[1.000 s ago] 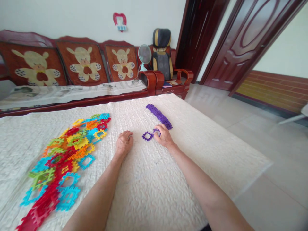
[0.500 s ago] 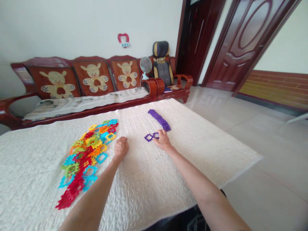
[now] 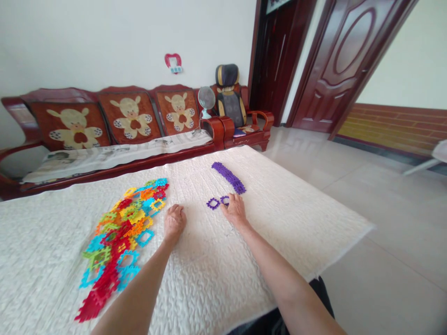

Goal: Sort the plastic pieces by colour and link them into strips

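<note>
My right hand [image 3: 235, 208] has its fingers on a purple toothed frame piece [image 3: 224, 200], which lies on the quilted cover and is partly hidden by the fingertips. Just left of it is a second purple frame piece [image 3: 213, 204]; I cannot tell whether the two are joined. Beyond my right hand, a long overlapping row of purple pieces [image 3: 228, 177] slants across the cover. My left hand [image 3: 175, 220] rests as a loose fist on the cover, with nothing seen in it. To its left spreads a pile of toothed plastic pieces [image 3: 131, 216] in red, blue, yellow, orange and green.
The white quilted cover [image 3: 279, 204] spreads over the table, its right edge above the tiled floor. Behind it stand a wooden sofa [image 3: 139, 156] with bear cushions, a small fan [image 3: 206, 98] and an armchair with a massage pad [image 3: 231, 104]. A white object [image 3: 440, 151] shows at far right.
The view has shifted slightly, moving the whole scene a little left and down. The two purple pieces now show a small gap between them. My left hand stays curled on the cover.
</note>
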Motion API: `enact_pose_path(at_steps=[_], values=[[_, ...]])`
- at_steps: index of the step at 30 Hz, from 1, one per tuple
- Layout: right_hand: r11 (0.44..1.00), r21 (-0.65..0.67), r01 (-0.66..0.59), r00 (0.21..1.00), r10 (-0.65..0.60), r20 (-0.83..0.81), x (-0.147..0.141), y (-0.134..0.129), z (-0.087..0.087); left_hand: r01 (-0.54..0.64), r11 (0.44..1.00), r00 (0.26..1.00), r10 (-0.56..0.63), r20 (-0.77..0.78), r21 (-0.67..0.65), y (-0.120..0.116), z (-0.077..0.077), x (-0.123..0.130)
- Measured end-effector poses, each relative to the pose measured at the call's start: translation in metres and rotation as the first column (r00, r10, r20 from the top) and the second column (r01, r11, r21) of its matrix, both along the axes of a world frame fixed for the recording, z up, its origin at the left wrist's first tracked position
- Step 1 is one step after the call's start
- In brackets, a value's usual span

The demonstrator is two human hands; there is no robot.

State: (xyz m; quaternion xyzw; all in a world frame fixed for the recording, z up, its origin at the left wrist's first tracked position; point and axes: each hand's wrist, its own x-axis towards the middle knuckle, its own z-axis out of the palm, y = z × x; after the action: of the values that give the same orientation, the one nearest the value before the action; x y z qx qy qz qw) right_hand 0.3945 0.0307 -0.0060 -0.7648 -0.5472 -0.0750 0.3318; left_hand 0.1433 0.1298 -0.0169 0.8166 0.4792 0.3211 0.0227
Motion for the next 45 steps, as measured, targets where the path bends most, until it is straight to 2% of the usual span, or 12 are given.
enact_pose_path(at_steps=[4, 8, 11, 15, 18, 25, 34, 38, 41, 43, 45], values=[[0.997, 0.062, -0.052, 0.997, 0.056, -0.062, 0.001, -0.002, -0.005, 0.025, 1.000, 1.000, -0.025, 0.007, 0.008, 0.002, -0.003, -0.001], [0.978, 0.184, -0.097, 0.986, 0.119, -0.113, 0.009, -0.004, -0.005, 0.024, 1.000, 1.000, -0.025, 0.017, 0.016, 0.004, -0.007, -0.002], [0.970, 0.238, -0.046, 0.993, 0.071, -0.098, 0.031, -0.002, 0.000, 0.017, 1.000, 1.000, -0.017, 0.013, 0.016, 0.007, -0.011, -0.002], [0.977, 0.199, 0.082, 0.994, -0.066, -0.088, 0.068, 0.004, 0.004, -0.013, 1.000, 1.000, 0.012, 0.013, 0.019, 0.008, -0.015, -0.002], [0.980, 0.173, 0.102, 0.993, -0.091, -0.075, 0.084, 0.007, 0.000, -0.007, 1.000, 1.000, 0.007, 0.007, 0.020, 0.009, -0.018, -0.003], [0.981, 0.176, 0.078, 0.996, -0.069, -0.054, 0.085, 0.008, -0.011, -0.002, 0.999, 1.000, 0.001, 0.003, 0.046, 0.010, -0.021, -0.004], [0.993, 0.064, 0.100, 0.993, -0.096, -0.072, 0.079, 0.005, -0.001, 0.001, 0.999, 1.000, -0.001, 0.004, 0.036, 0.011, -0.020, -0.005], [0.989, 0.096, 0.113, 0.989, -0.103, -0.104, 0.078, 0.004, 0.003, -0.011, 1.000, 1.000, 0.010, 0.016, 0.022, 0.010, -0.019, -0.004], [0.974, 0.223, 0.049, 0.995, -0.027, -0.097, 0.075, 0.001, 0.005, -0.006, 1.000, 1.000, 0.006, 0.023, 0.014, 0.008, -0.017, -0.003], [0.954, 0.292, -0.069, 0.992, 0.096, -0.080, 0.067, 0.000, 0.007, -0.019, 1.000, 1.000, 0.018, 0.024, 0.008, 0.008, -0.016, -0.002], [0.928, 0.297, -0.227, 0.965, 0.256, -0.061, 0.053, 0.001, 0.007, -0.031, 0.999, 0.999, 0.031, 0.028, 0.007, 0.007, -0.015, -0.001]])
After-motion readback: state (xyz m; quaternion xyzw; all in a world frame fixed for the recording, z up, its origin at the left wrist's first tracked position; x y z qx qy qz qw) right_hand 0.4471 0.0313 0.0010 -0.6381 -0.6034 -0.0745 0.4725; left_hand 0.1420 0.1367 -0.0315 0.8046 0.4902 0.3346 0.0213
